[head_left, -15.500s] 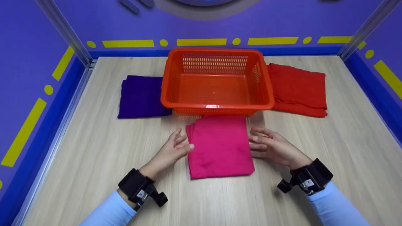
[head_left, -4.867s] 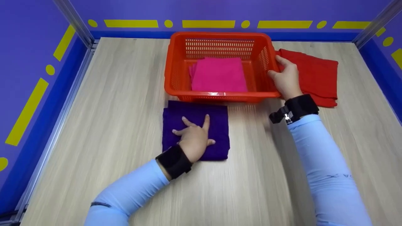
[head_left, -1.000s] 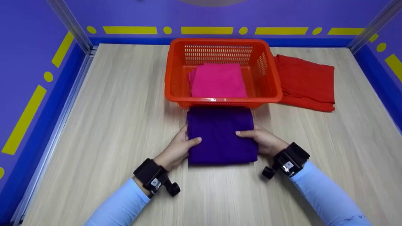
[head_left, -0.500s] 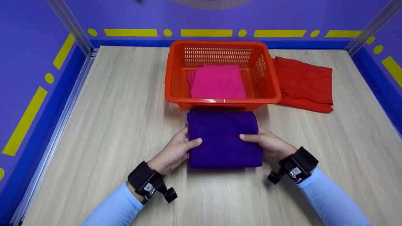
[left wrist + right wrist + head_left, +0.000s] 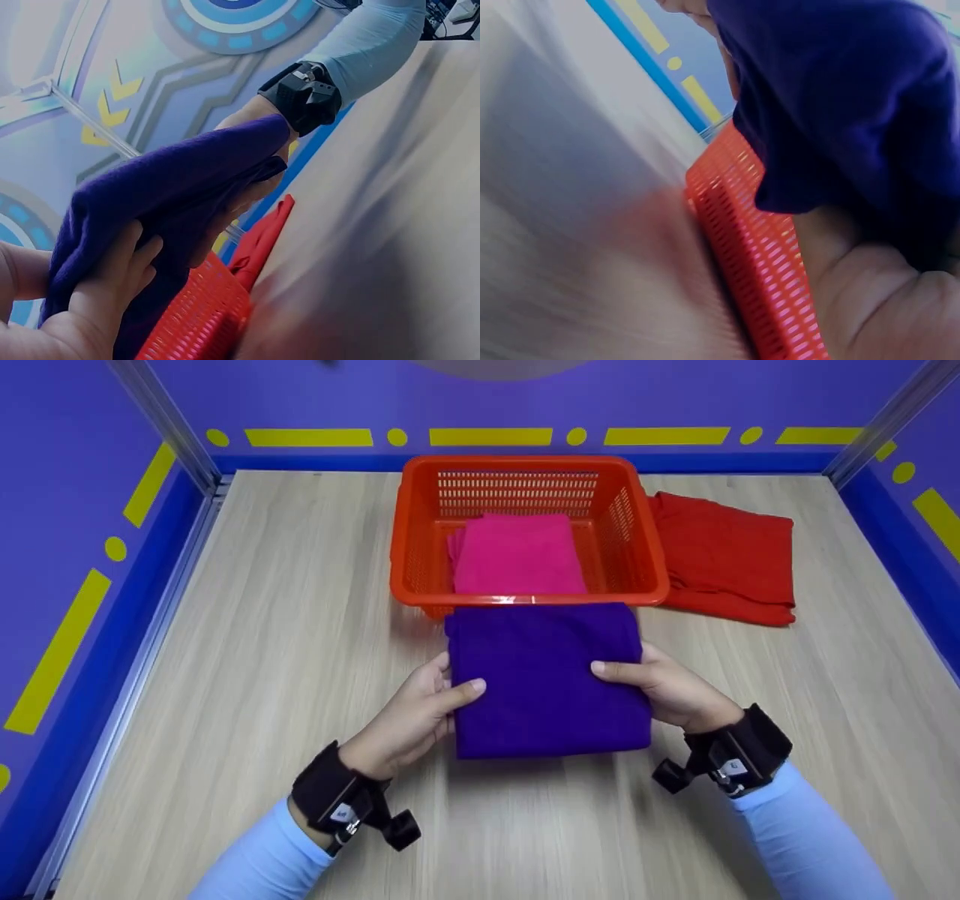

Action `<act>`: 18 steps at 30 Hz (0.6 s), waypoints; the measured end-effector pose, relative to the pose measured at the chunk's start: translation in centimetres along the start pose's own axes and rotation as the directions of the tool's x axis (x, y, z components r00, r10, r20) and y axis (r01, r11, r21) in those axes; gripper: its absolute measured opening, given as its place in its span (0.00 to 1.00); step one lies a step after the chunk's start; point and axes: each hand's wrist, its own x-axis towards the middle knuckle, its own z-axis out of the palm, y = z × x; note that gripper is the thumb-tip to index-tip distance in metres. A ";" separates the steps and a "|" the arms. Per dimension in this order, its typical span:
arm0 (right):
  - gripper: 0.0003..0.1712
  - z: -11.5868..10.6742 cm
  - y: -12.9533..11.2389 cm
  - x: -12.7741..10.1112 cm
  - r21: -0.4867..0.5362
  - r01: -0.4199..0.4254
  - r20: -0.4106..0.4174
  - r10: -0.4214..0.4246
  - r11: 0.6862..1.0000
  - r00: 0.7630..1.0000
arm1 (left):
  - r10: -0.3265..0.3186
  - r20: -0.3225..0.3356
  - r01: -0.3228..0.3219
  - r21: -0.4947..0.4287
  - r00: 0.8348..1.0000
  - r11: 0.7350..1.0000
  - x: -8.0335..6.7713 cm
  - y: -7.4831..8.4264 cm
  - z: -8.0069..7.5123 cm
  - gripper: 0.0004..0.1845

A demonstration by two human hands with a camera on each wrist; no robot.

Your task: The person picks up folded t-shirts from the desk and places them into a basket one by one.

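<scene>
A folded purple cloth [image 5: 547, 682] is held up off the table, its far edge overlapping the near rim of the orange basket in the head view. My left hand [image 5: 412, 716] grips its left side, thumb on top and fingers underneath. On the opposite side my right hand [image 5: 679, 690] pinches it the same way. The left wrist view shows the purple cloth [image 5: 165, 195] sagging in folds between both hands. Inside the orange plastic basket [image 5: 529, 600] lies a folded pink cloth [image 5: 521, 555], toward the left of its floor.
A folded red cloth [image 5: 727, 559] lies right of the basket, against its side. The wooden table [image 5: 300, 585] meets blue and purple panels with yellow marks at the back and sides. A metal rail [image 5: 135, 682] runs along the left edge.
Earlier the pink cloth went from the table into the basket, and the purple cloth came from the left to the front. In the last second both hands have raised the purple cloth toward the basket.
</scene>
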 end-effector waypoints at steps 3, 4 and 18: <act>0.19 0.2 -0.6 -0.1 -0.001 0.018 0.007 -0.018 1.000 1.000 | 0.010 0.007 -0.010 0.008 1.000 1.000 0.0 0.7 0.2 0.33; 0.19 0.3 -0.9 -0.1 -0.002 0.024 0.007 -0.024 1.000 1.000 | 0.011 0.011 -0.011 0.013 1.000 1.000 0.0 0.9 0.2 0.33; 0.23 0.1 -6.3 1.5 0.065 0.104 -0.028 -0.103 0.992 0.994 | 0.115 -0.027 -0.114 0.057 0.993 0.992 4.3 6.2 0.2 0.34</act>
